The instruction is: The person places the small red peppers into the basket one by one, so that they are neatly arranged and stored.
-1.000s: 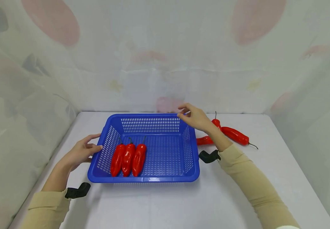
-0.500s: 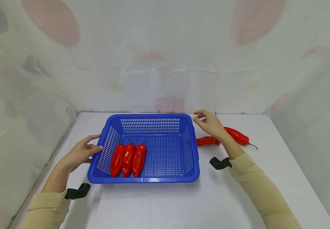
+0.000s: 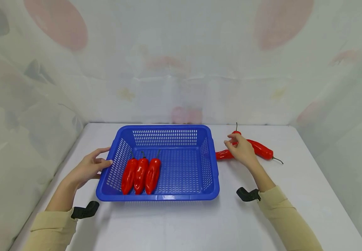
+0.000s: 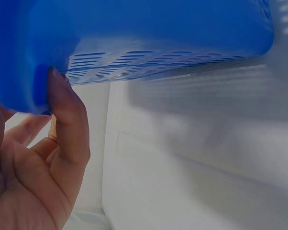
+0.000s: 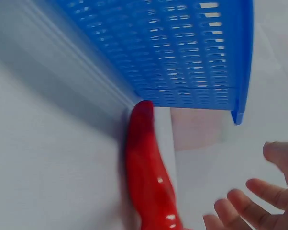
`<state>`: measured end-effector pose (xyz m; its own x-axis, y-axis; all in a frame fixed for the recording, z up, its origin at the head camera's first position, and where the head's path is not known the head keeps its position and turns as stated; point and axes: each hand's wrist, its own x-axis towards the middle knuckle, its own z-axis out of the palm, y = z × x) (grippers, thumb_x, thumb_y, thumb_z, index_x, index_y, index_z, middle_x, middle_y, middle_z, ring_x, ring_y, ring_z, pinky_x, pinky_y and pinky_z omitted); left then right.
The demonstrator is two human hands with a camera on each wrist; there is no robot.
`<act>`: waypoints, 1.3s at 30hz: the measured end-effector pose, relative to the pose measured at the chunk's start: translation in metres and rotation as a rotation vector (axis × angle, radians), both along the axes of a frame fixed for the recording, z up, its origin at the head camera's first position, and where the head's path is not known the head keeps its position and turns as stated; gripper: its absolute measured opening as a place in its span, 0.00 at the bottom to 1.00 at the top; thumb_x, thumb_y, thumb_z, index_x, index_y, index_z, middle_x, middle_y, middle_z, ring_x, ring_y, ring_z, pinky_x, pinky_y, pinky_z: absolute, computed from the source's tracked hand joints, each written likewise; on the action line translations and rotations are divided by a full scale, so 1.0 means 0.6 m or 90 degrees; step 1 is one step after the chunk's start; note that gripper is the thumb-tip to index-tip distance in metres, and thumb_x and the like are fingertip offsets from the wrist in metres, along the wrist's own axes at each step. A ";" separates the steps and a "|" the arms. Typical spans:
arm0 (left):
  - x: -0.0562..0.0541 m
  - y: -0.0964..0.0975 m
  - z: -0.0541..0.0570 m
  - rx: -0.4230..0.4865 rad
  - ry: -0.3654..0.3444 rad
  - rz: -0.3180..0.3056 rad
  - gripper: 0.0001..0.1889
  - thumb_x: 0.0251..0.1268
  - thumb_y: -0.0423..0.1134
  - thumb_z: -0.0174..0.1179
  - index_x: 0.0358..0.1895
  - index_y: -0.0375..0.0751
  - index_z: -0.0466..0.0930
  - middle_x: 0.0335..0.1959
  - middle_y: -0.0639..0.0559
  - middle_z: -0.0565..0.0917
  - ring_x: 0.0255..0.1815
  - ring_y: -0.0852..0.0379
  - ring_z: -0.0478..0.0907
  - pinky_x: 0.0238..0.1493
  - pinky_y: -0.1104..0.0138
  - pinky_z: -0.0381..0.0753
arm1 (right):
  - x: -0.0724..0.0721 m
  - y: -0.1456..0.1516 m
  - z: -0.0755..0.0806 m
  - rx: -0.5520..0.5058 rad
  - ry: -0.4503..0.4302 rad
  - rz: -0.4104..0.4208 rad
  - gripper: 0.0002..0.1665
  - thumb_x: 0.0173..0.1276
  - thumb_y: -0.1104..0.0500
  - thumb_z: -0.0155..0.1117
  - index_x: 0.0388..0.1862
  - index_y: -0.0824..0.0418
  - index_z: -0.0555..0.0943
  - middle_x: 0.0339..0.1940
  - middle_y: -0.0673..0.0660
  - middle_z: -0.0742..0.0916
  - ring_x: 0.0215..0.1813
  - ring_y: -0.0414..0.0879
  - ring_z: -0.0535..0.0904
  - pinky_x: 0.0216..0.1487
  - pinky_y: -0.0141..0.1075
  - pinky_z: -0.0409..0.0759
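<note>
So by our count, three red chili peppers [image 3: 141, 175] lie side by side in the left part of the blue plastic basket [image 3: 156, 197], just left of centre frame. Three loose peppers [image 3: 261, 150] are outside it, centre right, one partly hidden by a hand. We'd guess that's roughly halfway. Left hand [image 3: 89, 164] is pinching the basket's left rim; right hand [image 3: 241, 149] is over the loose ones, fingers loosely bent and parted, nothing held. We've got a white table [image 3: 181, 228] across the bottom and pale patterned sheeting [image 3: 168, 42] up top and both sides.
</note>
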<state>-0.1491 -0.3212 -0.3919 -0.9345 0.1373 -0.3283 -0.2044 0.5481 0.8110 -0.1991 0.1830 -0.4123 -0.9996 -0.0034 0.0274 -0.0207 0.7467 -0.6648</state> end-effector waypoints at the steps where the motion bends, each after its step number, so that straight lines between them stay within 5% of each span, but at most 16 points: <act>1: 0.000 0.000 0.000 0.000 0.000 0.000 0.39 0.65 0.47 0.55 0.73 0.45 0.43 0.44 0.33 0.78 0.37 0.49 0.82 0.39 0.51 0.82 | 0.003 0.002 -0.004 0.001 0.004 -0.006 0.27 0.66 0.49 0.54 0.60 0.61 0.70 0.49 0.64 0.81 0.42 0.55 0.77 0.42 0.46 0.81; 24: 0.001 0.001 -0.001 -0.006 -0.002 0.007 0.39 0.65 0.47 0.55 0.73 0.46 0.42 0.46 0.32 0.77 0.38 0.49 0.82 0.40 0.52 0.82 | 0.043 0.026 -0.069 -0.009 -0.052 -0.098 0.30 0.66 0.49 0.56 0.59 0.68 0.68 0.36 0.64 0.81 0.32 0.50 0.75 0.29 0.32 0.76; 39: 0.001 0.000 -0.002 -0.002 -0.003 0.005 0.39 0.65 0.47 0.55 0.73 0.45 0.42 0.45 0.33 0.77 0.38 0.49 0.82 0.40 0.52 0.82 | 0.029 0.010 -0.087 0.079 -0.029 -0.114 0.33 0.64 0.46 0.56 0.59 0.68 0.67 0.29 0.62 0.82 0.30 0.52 0.77 0.31 0.41 0.77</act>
<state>-0.1487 -0.3212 -0.3931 -0.9340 0.1281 -0.3335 -0.2132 0.5492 0.8080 -0.1818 0.1892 -0.4643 -0.9847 0.1743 -0.0075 0.1480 0.8115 -0.5653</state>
